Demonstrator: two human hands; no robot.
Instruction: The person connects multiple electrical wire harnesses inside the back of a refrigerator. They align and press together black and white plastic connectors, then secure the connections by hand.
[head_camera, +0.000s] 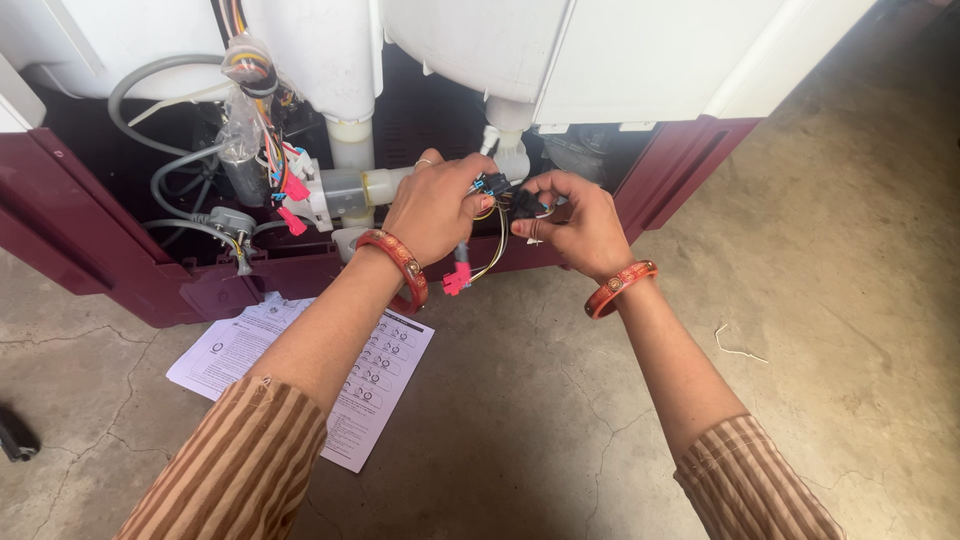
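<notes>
Lighting: soft, even daylight, brightest far right; faint shadows only. Machine cavity dim. Focus sharp throughout; mild wide-angle bending at edges.

A single head-worn camera gives the only view, so nothing is shared with another. It looks steeply down and forward from above the person's forearms, close to the open underside of the white and maroon appliance, which fills the top of the frame. In front of the appliance lies the cracked concrete floor, with a printed sheet on it near the appliance's lower left corner.
</notes>
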